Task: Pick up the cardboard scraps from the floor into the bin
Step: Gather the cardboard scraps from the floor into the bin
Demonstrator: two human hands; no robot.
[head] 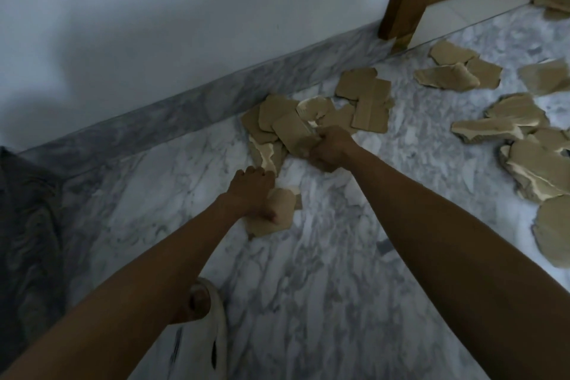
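Note:
Torn brown cardboard scraps lie scattered over the marble floor [324, 271]. One heap of scraps [271, 120] sits by the skirting board, with more scraps [367, 95] just behind it. My right hand [331, 148] is closed on a flat cardboard piece [293, 131] at the edge of that heap. My left hand [256, 191] grips another cardboard scrap [277, 216] low over the floor, nearer to me. No bin is in view.
Several more scraps [536, 170] cover the floor on the right, and others [456, 68] lie near a wooden door frame [401, 9]. A white wall [185, 25] with grey skirting runs along the back. My foot in a white slipper [209, 311] stands at the bottom.

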